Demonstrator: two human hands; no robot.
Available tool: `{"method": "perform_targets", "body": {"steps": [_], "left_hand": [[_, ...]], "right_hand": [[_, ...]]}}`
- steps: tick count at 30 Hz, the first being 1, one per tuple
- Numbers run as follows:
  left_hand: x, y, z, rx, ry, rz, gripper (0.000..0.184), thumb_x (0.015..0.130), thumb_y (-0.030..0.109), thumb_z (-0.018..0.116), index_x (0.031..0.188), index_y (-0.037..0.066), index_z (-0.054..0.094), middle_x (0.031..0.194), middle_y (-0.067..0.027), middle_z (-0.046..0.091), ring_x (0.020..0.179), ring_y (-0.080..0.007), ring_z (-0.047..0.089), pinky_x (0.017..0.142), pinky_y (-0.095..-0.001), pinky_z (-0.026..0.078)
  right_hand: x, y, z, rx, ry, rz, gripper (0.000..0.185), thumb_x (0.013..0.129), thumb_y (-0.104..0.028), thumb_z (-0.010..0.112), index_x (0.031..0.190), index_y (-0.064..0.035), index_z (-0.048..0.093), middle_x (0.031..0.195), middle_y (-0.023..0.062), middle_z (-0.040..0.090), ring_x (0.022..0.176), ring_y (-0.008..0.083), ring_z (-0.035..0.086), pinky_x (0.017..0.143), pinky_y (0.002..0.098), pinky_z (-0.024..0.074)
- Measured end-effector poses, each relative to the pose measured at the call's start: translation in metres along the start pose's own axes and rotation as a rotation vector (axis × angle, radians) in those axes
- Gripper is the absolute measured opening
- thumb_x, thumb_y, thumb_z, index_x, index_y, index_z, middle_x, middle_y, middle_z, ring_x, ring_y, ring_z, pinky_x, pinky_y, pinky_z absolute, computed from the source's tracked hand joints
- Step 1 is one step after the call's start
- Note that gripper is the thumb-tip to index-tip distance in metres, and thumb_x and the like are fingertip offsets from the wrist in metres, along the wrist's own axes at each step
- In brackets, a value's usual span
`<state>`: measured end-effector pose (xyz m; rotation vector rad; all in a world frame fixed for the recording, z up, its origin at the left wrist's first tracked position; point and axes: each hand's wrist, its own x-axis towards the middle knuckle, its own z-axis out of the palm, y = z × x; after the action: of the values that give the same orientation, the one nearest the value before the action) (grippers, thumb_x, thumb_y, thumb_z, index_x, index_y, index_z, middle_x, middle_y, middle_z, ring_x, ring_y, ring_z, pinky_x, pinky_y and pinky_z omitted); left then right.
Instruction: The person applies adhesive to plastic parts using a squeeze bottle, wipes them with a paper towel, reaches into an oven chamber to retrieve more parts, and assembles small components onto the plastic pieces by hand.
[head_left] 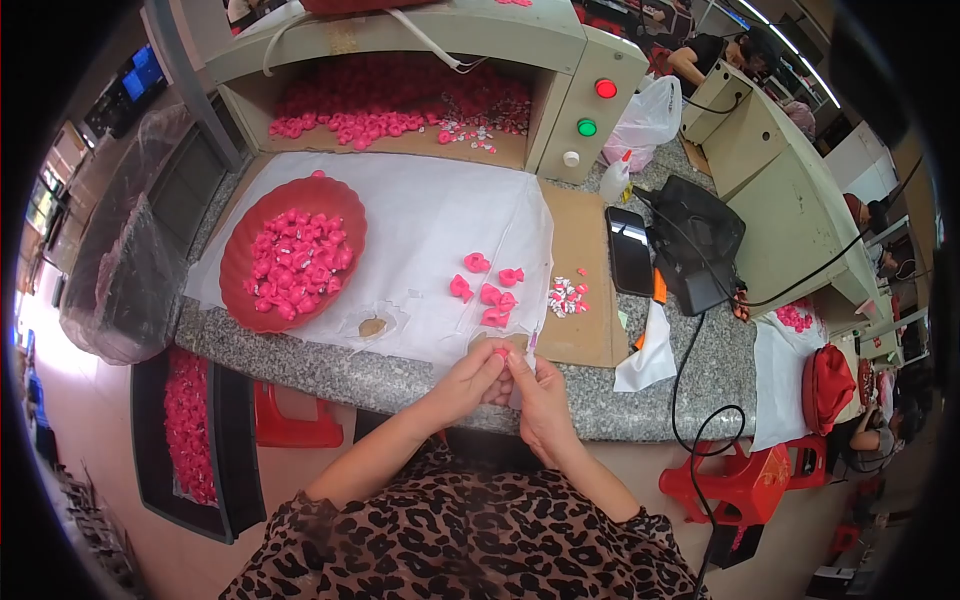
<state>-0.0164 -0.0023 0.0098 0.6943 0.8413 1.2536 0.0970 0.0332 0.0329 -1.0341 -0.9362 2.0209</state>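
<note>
- head view: right hand (468, 382) and left hand (543, 402) pinch a small pink piece (502, 352) at the counter's near edge.
- white sheet (420, 230) spans between red bowl (234, 262) and loose pink pieces (490, 296).
- fingers partly hide the held piece.

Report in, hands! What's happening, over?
Left hand and right hand together, on a small pink piece. Loose pink pieces just beyond them, not in the way. Over.

Bright, even overhead light; fisheye distortion curves the darkened edges.
</note>
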Motion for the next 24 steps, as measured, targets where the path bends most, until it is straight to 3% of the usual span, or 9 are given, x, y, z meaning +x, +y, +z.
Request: {"method": "perform_targets", "body": {"steps": [5, 24], "left_hand": [[0.002, -0.007, -0.006, 0.121, -0.064, 0.068, 0.022, 0.091, 0.023, 0.032, 0.105, 0.007, 0.038, 0.078, 0.0003, 0.043, 0.065, -0.0063, 0.04, 0.056, -0.0195, 0.038], [0.001, -0.003, 0.006, 0.113, 0.038, 0.042, 0.013, 0.089, 0.017, 0.035, 0.096, 0.006, 0.039, 0.067, 0.0, 0.038, 0.057, -0.0074, 0.037, 0.05, -0.0212, 0.034]], "right_hand": [[-0.002, -0.001, 0.003, -0.006, -0.014, -0.015, 0.022, 0.083, -0.025, 0.052, 0.078, -0.0038, 0.053, 0.063, 0.0017, 0.055, 0.053, 0.0077, 0.052, 0.048, 0.0182, 0.0408], [-0.001, 0.008, -0.003, 0.031, 0.014, -0.047, 0.02, 0.083, -0.023, 0.053, 0.079, -0.0043, 0.053, 0.064, 0.0008, 0.054, 0.053, 0.0052, 0.049, 0.049, 0.0173, 0.0403]]}}
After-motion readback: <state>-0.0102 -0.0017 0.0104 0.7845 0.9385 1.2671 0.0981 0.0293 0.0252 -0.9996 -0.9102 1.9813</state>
